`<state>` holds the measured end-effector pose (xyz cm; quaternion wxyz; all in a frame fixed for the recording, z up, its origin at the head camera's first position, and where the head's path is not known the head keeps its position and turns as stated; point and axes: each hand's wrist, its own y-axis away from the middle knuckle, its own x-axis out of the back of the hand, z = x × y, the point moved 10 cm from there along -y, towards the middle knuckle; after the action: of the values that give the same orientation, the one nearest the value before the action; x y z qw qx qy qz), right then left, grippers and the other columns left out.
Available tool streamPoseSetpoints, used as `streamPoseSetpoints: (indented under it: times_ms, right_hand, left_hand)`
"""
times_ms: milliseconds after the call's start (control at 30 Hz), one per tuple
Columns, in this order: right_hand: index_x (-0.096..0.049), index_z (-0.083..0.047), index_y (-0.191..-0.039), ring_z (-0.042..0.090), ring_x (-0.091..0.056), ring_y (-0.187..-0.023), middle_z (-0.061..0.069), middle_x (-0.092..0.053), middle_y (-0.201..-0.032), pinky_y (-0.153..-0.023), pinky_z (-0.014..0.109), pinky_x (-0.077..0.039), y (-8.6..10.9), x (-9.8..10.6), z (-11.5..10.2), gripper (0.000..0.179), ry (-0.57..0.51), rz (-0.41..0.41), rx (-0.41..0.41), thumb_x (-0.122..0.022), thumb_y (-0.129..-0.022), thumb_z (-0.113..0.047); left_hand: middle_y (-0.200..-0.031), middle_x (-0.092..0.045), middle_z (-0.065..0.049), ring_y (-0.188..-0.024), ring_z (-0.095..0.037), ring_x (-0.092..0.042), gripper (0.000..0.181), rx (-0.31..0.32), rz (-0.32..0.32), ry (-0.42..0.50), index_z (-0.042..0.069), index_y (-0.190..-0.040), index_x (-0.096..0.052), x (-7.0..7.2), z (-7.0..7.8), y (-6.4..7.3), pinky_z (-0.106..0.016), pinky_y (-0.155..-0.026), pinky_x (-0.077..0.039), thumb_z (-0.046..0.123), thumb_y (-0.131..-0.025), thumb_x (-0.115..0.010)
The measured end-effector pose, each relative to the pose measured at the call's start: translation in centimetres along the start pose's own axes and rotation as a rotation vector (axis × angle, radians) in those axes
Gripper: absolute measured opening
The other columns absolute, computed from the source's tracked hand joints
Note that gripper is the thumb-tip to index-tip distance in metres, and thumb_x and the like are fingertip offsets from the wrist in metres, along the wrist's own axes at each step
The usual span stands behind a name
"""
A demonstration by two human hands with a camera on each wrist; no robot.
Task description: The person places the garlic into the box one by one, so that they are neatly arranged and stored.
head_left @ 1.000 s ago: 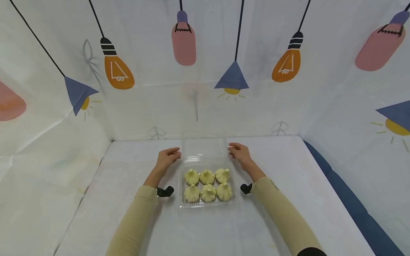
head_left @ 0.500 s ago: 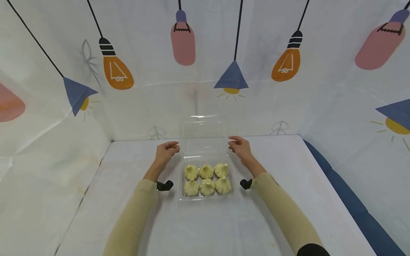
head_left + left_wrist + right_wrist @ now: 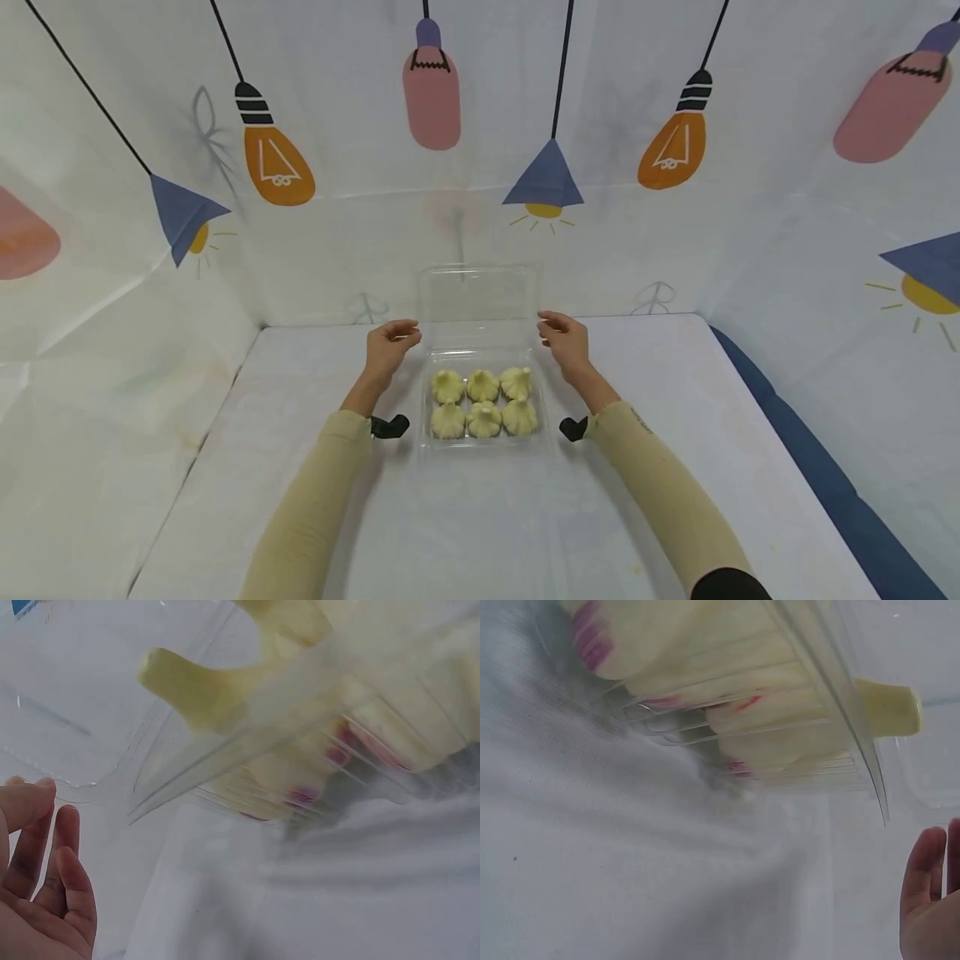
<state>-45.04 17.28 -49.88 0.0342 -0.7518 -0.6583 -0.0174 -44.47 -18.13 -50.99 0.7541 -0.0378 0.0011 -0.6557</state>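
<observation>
A clear plastic clamshell box [image 3: 480, 444] stands on the white table in the head view, its lid [image 3: 478, 296] raised at the far side. Several pale yellow garlic bulbs [image 3: 483, 419] sit in it in two rows, stems up; the wrist views show purple streaks on them. My left hand [image 3: 390, 348] pinches the lid's left edge between thumb and forefinger [image 3: 37, 799]. At the lid's right edge is my right hand [image 3: 567, 343], thumb and forefinger drawn together there; the right wrist view shows only part of this hand [image 3: 930, 922].
The white tabletop [image 3: 480, 525] ends at a white backdrop [image 3: 345, 242] printed with lamps and bulbs, close behind the raised lid. Black wrist mounts [image 3: 390, 427] stick out beside the box. Blue fabric [image 3: 802, 442] runs along the table's right side.
The lid has swung up from lying back to standing more upright. The box has slid a little toward the backdrop, and both hands have moved that way too.
</observation>
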Motion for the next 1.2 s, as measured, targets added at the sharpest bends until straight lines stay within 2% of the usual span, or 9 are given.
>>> streamPoseSetpoints:
  times_ms: [67, 200, 333, 500, 767, 933, 1000, 1133, 1200]
  right_hand:
    - [-0.067, -0.002, -0.121, 0.030, -0.061, -0.095, 0.013, -0.063, -0.103, -0.079, 0.032, -0.054, 0.2, 0.1, 0.0, 0.027, -0.018, 0.003, 0.005, -0.064, -0.095, -0.008]
    - [-0.066, 0.001, -0.120, 0.043, -0.057, -0.105, 0.017, -0.062, -0.105, -0.082, 0.033, -0.054, 0.5, 0.1, 0.0, 0.027, -0.060, -0.005, 0.023, -0.063, -0.095, -0.007]
    - [-0.065, 0.006, -0.119, 0.039, -0.060, -0.103, 0.023, -0.063, -0.111, -0.083, 0.033, -0.054, 1.1, 0.2, -0.3, 0.028, -0.088, -0.021, 0.045, -0.065, -0.094, -0.007]
    - [-0.063, 0.009, -0.119, 0.029, -0.063, -0.098, 0.027, -0.062, -0.113, -0.081, 0.030, -0.054, 1.9, 0.3, -0.6, 0.034, -0.080, -0.035, 0.057, -0.065, -0.095, -0.015]
    - [-0.065, 0.012, -0.110, 0.019, -0.065, -0.091, 0.017, -0.067, -0.100, -0.084, 0.033, -0.054, 2.8, 0.7, -0.3, 0.049, -0.175, -0.018, -0.003, -0.058, -0.098, -0.035]
    - [-0.068, 0.011, -0.102, 0.021, -0.067, -0.091, 0.013, -0.070, -0.092, -0.081, 0.030, -0.054, 3.2, 1.0, 0.2, 0.054, -0.174, -0.023, -0.018, -0.059, -0.097, -0.042]
    - [-0.067, 0.013, -0.104, 0.028, -0.066, -0.097, 0.018, -0.069, -0.097, -0.082, 0.029, -0.054, 3.5, 1.0, 0.5, 0.056, -0.158, -0.038, -0.035, -0.059, -0.097, -0.042]
    - [-0.058, 0.018, -0.112, 0.037, -0.058, -0.114, 0.027, -0.059, -0.118, -0.090, 0.031, -0.050, 4.2, 0.8, 0.7, 0.059, -0.119, -0.094, -0.073, -0.057, -0.099, -0.039]
    - [-0.055, 0.018, -0.117, 0.039, -0.054, -0.118, 0.029, -0.054, -0.125, -0.095, 0.035, -0.048, 4.7, 0.7, 0.6, 0.057, -0.101, -0.123, -0.077, -0.056, -0.100, -0.036]
  left_hand:
    - [-0.095, -0.067, -0.012, -0.081, -0.011, -0.066, 0.030, -0.026, 0.005, -0.006, -0.008, -0.115, -0.066, 0.0, 0.2, 0.2, -0.044, -0.088, -0.051, -0.001, -0.086, -0.072]
    - [-0.095, -0.067, -0.014, -0.081, -0.012, -0.065, 0.029, -0.071, 0.016, -0.026, -0.009, -0.113, -0.066, 0.2, 0.7, 0.8, -0.034, -0.081, -0.054, -0.001, -0.086, -0.073]
    - [-0.096, -0.068, -0.016, -0.082, -0.013, -0.065, 0.028, -0.104, 0.025, -0.037, -0.010, -0.111, -0.066, 0.3, 0.8, 1.2, -0.023, -0.072, -0.053, 0.000, -0.086, -0.073]
    - [-0.098, -0.069, -0.016, -0.085, -0.015, -0.064, 0.026, -0.141, 0.029, -0.050, -0.010, -0.107, -0.067, 0.4, 0.9, 1.8, -0.021, -0.070, -0.051, 0.003, -0.086, -0.073]
    - [-0.090, -0.070, -0.009, -0.079, -0.014, -0.061, 0.019, -0.172, 0.041, -0.063, -0.007, -0.100, -0.069, 0.6, 0.9, 3.0, -0.019, -0.064, -0.048, 0.003, -0.085, -0.074]
    - [-0.092, -0.070, -0.014, -0.081, -0.016, -0.064, 0.019, -0.214, 0.012, -0.073, -0.011, -0.100, -0.068, 0.6, 1.2, 4.0, -0.020, -0.067, -0.051, 0.002, -0.087, -0.072]
    - [-0.096, -0.069, -0.019, -0.088, -0.025, -0.066, 0.017, -0.212, -0.013, -0.062, -0.012, -0.101, -0.067, 0.5, 1.1, 4.5, -0.022, -0.072, -0.053, 0.001, -0.089, -0.069]
    - [-0.107, -0.065, -0.023, -0.103, -0.041, -0.062, 0.018, -0.152, -0.049, -0.059, -0.010, -0.106, -0.066, 0.6, 0.6, 5.4, -0.028, -0.081, -0.053, 0.001, -0.093, -0.060]
    - [-0.115, -0.062, -0.024, -0.108, -0.043, -0.059, 0.023, -0.124, -0.068, -0.060, -0.010, -0.113, -0.064, 0.6, 0.4, 5.9, -0.031, -0.086, -0.052, 0.003, -0.095, -0.057]
